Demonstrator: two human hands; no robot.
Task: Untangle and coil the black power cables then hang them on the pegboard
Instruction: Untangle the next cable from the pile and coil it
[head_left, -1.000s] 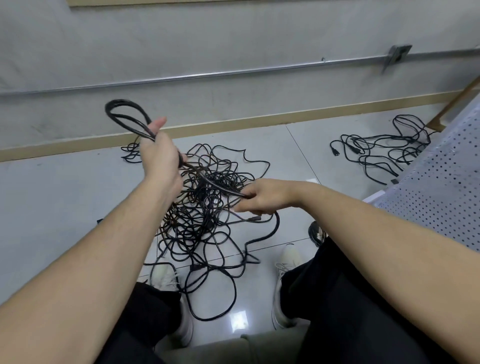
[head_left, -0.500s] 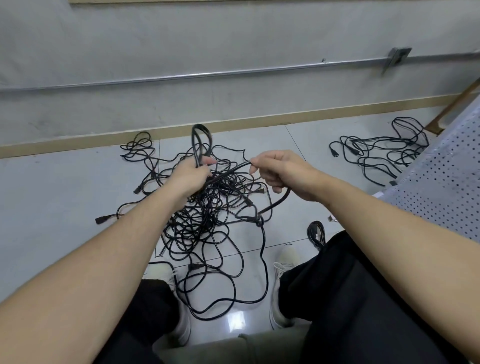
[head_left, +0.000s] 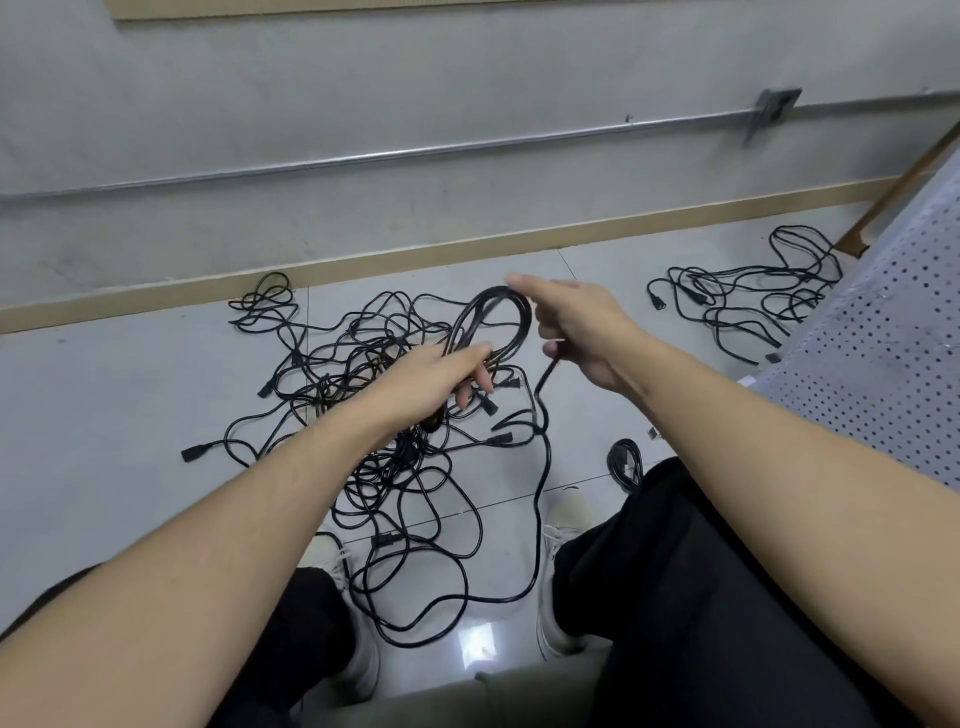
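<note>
Two bare hands work above a tangle of black power cables (head_left: 384, 415) spread over the pale tiled floor (head_left: 104, 415) in front of the seated person. The left hand (head_left: 441, 374) has its fingers curled round the base of a small coil (head_left: 493, 322) of black cable, whose loops stand up and over toward the far wall. The right hand (head_left: 582, 332) pinches the free run of that same cable (head_left: 543, 467) between thumb and curled fingers, with the index finger stretched out over the top of the coil; from this grip the cable drops to the floor, bends between the person's two pale shoes (head_left: 561, 525) and loops back into the tangle. Several plug ends stick out of the heap, one lying apart at its left edge (head_left: 193, 453).

A second, looser heap of black cables (head_left: 748, 306) lies well apart to the right, near the baseboard (head_left: 156, 296). Just beside the right knee a small bundle of black cable (head_left: 626, 462) rests on the floor. At the right edge a pale perforated pegboard (head_left: 883, 353) leans into view, with no cable on the part that shows. A metal conduit (head_left: 415, 153) runs along the grey wall to a small junction box (head_left: 774, 106). No brand, label or readable writing can be made out on any cable, plug or surface.
</note>
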